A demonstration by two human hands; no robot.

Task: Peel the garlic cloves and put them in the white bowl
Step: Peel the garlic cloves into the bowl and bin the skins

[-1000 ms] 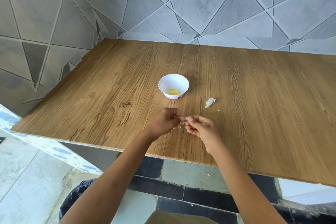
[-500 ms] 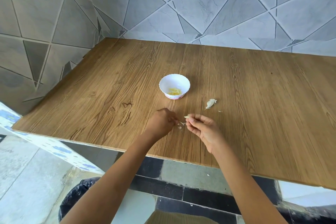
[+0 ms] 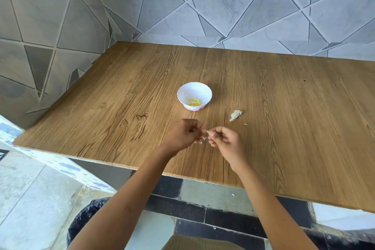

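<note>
Mid-peel — part done.
Left hand [image 3: 182, 135], right hand [image 3: 227, 142] pinch one clove [image 3: 208, 131]; peeled cloves [image 3: 195, 102] in white bowl [image 3: 194, 89] — unpeeled clove [image 3: 235, 115] waits nearby.

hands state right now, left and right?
Left hand: closed, pinching the garlic clove.
Right hand: closed, pinching the same garlic clove.
</note>
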